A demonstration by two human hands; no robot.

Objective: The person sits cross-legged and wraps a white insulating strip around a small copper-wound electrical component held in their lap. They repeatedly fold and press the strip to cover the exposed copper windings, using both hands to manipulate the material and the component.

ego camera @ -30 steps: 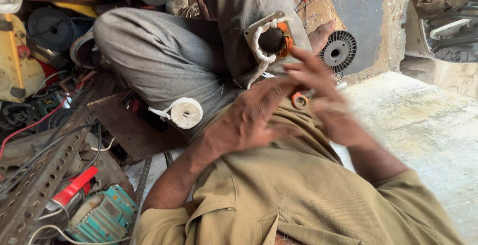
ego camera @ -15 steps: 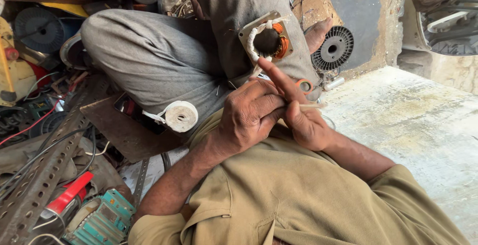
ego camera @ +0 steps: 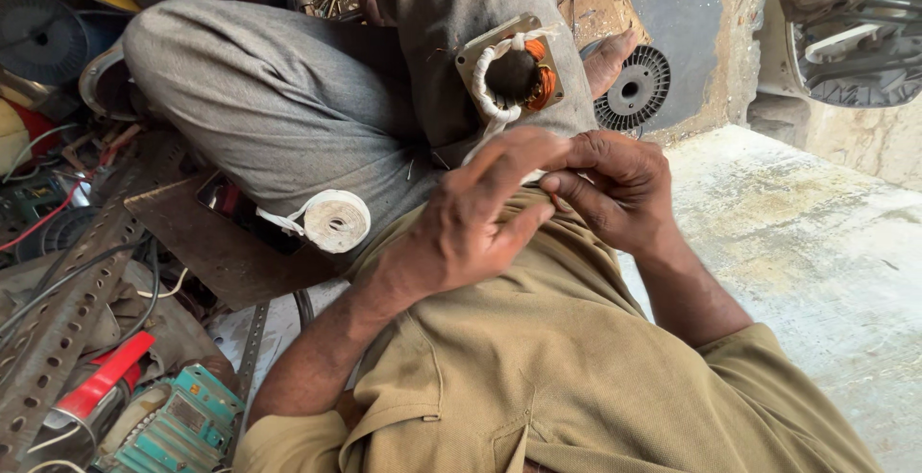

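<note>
Nearest the camera is the khaki shirt [ego camera: 576, 387], and just above its collar the two hands meet. The left hand [ego camera: 480, 218] has its fingers curled together, thumb toward the right hand [ego camera: 615, 185], which is pinched shut; both seem to grip the loose end of the white tape [ego camera: 495, 127] that trails down from the stator [ego camera: 512, 74], though the tape itself is hidden between the fingertips, so I cannot tell which hand really holds it.

The stator rests on the grey trouser leg [ego camera: 288, 108], not on the floor, with copper winding showing inside the white binding. Being only propped there, it could tip or slide off the leg if the tape is pulled sideways.

The tape roll [ego camera: 334, 220] lies against the thigh over a brown plate [ego camera: 202, 242]; its free tail could snag there and jerk the binding loose. Too hard a pull might also nick the thin copper wire or leave the wrap uneven.

Farther off, a black rotor disc [ego camera: 634, 87] sits at the edge of the concrete floor [ego camera: 816, 242].
</note>
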